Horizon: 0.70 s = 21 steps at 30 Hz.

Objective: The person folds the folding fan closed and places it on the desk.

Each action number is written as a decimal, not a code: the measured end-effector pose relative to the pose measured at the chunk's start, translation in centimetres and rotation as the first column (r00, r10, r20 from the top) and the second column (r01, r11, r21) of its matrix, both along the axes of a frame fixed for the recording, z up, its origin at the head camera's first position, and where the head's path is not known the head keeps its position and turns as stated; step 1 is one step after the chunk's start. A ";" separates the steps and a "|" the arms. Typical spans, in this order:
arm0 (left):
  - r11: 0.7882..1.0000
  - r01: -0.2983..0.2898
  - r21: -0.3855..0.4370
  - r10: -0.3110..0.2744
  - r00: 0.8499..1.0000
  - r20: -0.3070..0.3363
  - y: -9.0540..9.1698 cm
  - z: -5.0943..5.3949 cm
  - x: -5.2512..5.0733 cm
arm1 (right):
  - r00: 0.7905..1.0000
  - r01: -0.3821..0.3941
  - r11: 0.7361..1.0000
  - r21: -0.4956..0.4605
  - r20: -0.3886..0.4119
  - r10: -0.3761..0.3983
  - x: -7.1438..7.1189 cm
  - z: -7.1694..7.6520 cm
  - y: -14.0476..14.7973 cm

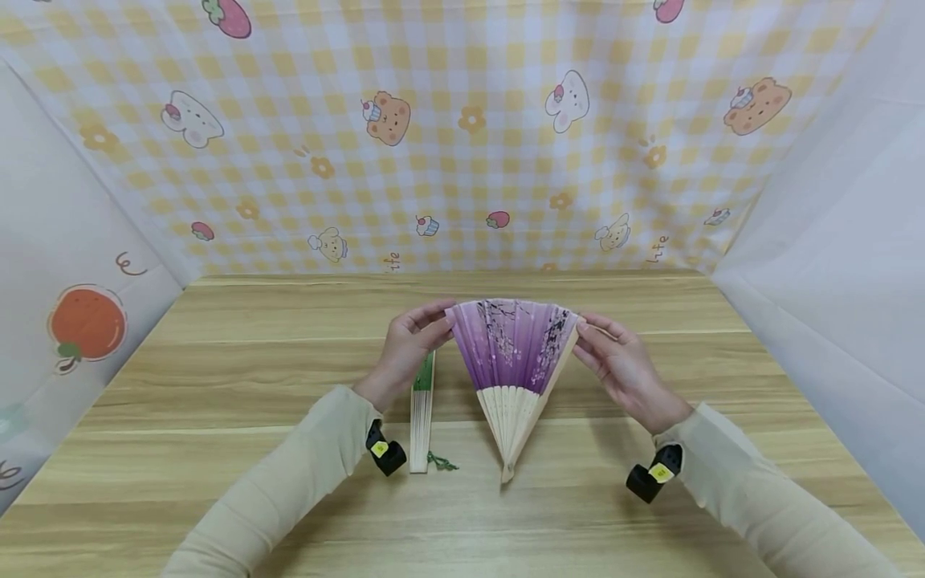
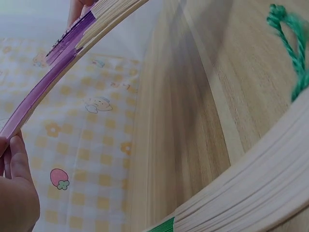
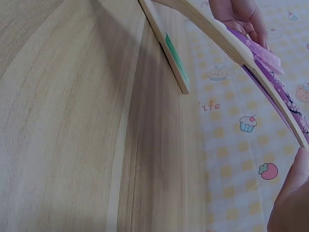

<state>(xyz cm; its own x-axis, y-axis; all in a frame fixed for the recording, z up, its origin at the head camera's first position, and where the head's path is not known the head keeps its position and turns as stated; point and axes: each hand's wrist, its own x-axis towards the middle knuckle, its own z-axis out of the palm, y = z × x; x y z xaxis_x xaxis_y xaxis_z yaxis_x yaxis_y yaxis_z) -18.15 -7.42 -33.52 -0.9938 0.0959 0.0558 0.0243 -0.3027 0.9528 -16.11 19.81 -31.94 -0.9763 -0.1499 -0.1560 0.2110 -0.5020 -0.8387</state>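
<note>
A purple folding fan (image 1: pixel 509 345) with a blossom-branch print and pale wooden ribs is partly spread in the head view, its pivot end pointing down toward the person. My left hand (image 1: pixel 412 347) pinches its upper left corner between thumb and fingers. At the upper right corner, my right hand (image 1: pixel 625 365) pinches the outer rib. Both wrist views show the fan raised above the table. Beside my left wrist lies a folded green fan (image 1: pixel 421 413), its far end hidden behind the left hand. A green tassel (image 1: pixel 442 461) hangs off its near end.
The wood-grain table (image 1: pixel 564 514) ends at the back against a yellow checked cloth (image 1: pixel 470 160) with cartoon prints. White cloth walls (image 1: pixel 831 201) stand on both sides. Each sleeved wrist carries a black camera (image 1: pixel 654 474).
</note>
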 end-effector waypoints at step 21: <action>0.998 0.055 -0.010 -0.055 0.998 0.005 1.5 0.0 0.2 | 0.999 -0.031 0.999 0.045 -0.021 0.032 0.5 -0.3 -0.7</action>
